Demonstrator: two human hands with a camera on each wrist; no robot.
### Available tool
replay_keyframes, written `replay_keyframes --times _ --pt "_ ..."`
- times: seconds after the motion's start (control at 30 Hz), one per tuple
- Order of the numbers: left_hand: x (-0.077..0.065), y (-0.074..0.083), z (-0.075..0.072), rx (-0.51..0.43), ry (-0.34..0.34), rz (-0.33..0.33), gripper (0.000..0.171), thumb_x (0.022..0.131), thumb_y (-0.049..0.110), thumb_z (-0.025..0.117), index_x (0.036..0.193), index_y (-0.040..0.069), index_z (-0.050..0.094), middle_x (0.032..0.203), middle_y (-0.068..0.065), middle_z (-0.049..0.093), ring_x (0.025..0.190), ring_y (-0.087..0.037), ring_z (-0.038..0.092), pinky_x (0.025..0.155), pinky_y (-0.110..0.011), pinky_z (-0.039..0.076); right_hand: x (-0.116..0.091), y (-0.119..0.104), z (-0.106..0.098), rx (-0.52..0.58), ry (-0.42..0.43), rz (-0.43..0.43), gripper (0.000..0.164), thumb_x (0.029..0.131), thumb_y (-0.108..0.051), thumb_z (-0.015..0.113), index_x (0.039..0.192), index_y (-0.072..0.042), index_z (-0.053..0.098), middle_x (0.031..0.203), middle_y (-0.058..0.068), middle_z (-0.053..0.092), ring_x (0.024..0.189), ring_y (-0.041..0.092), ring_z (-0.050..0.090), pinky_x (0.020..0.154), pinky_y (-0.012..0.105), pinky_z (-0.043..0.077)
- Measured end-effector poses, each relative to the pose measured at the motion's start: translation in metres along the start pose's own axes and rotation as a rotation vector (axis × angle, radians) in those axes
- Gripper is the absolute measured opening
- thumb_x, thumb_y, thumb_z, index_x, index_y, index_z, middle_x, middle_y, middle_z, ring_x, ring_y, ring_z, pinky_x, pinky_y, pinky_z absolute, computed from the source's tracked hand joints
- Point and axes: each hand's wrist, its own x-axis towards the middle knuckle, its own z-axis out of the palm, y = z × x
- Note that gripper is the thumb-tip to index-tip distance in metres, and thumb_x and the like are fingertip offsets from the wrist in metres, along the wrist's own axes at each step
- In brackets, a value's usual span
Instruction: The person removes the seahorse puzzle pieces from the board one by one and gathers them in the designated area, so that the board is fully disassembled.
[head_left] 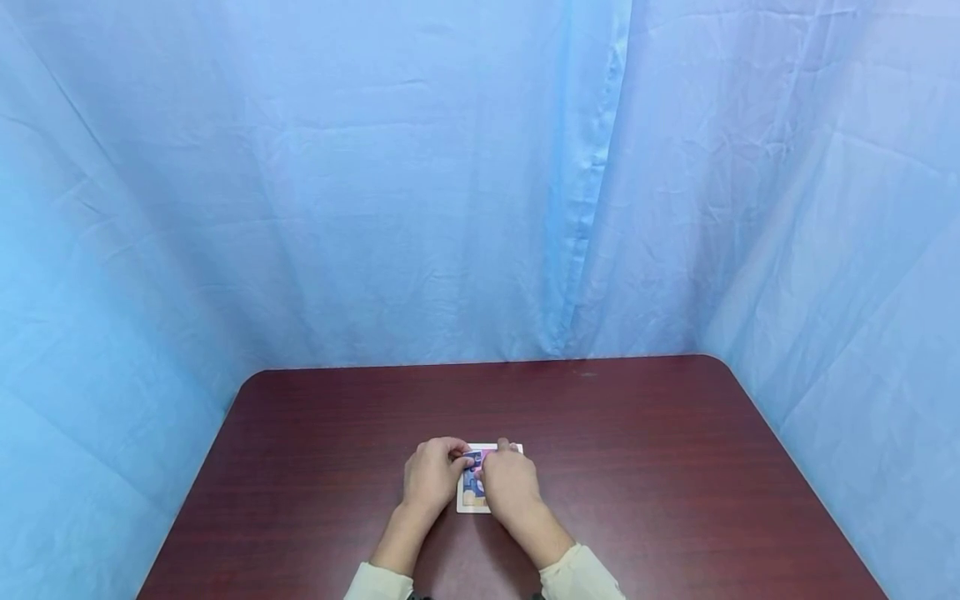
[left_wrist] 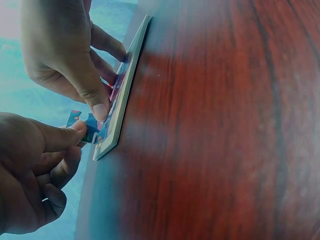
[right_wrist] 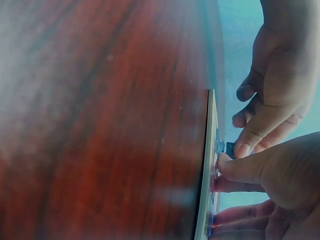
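A small jigsaw puzzle in a pale frame [head_left: 472, 509] lies on the table, with blue, pink and tan parts of its picture showing. My left hand [head_left: 433, 475], at its upper left, pinches a dark blue puzzle piece [left_wrist: 89, 128] between thumb and fingers, tilted up over the board's edge. The right hand [head_left: 512, 485] covers much of the puzzle's right half. In the right wrist view its thumb [right_wrist: 239, 167] and extended fingers [right_wrist: 242, 220] rest on the puzzle surface, close beside the held piece [right_wrist: 230, 149]. The picture under that palm is hidden.
The dark red-brown wooden table [head_left: 637, 467] has rounded far corners and extends around the puzzle on every side. Light blue curtains [head_left: 420, 183] hang behind it and along both sides. Pale sleeves [head_left: 378, 582] cover the forearms.
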Motion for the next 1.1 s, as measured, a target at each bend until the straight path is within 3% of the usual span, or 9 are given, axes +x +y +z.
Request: replay_keyframes --times 0.27,0.57,0.8,1.1 --pt "0.000 -0.002 0.000 -0.022 0.012 -0.007 0.009 0.082 0.017 0.088 0.089 0.015 0.083 0.077 0.006 0.078 0.072 -0.010 0.070 0.065 -0.033 0.052 -0.001 -0.001 -0.003 -0.035 0.028 -0.020 0.032 0.084 -0.037 0.087 0.079 -0.006 0.079 0.088 0.011 0.066 0.078 0.027 0.076 0.054 0.039 0.060" --pt "0.010 0.002 -0.009 -0.064 0.029 -0.116 0.007 0.086 0.019 0.082 0.087 0.018 0.076 0.075 0.008 0.074 0.065 -0.004 0.061 0.063 -0.032 0.049 -0.001 -0.003 -0.002 -0.038 0.054 -0.020 0.031 0.082 -0.035 0.088 0.077 -0.007 0.077 0.085 0.009 0.064 0.070 0.024 0.072 0.052 0.039 0.059" --pt "0.017 0.004 -0.023 -0.077 0.028 -0.102 0.007 0.091 0.025 0.082 0.094 0.020 0.078 0.079 0.008 0.075 0.067 -0.004 0.061 0.064 -0.031 0.050 -0.001 0.000 0.001 -0.012 0.039 -0.015 0.029 0.083 -0.034 0.088 0.076 -0.008 0.078 0.088 0.011 0.066 0.070 0.025 0.071 0.053 0.041 0.059" --pt "0.017 -0.001 -0.029 -0.117 0.039 -0.102 0.013 0.092 0.026 0.081 0.102 0.018 0.081 0.079 0.009 0.073 0.067 -0.004 0.060 0.064 -0.030 0.049 0.000 0.004 0.002 0.007 0.020 -0.025 0.027 0.083 -0.035 0.087 0.077 -0.009 0.079 0.089 0.011 0.066 0.073 0.027 0.073 0.054 0.041 0.059"
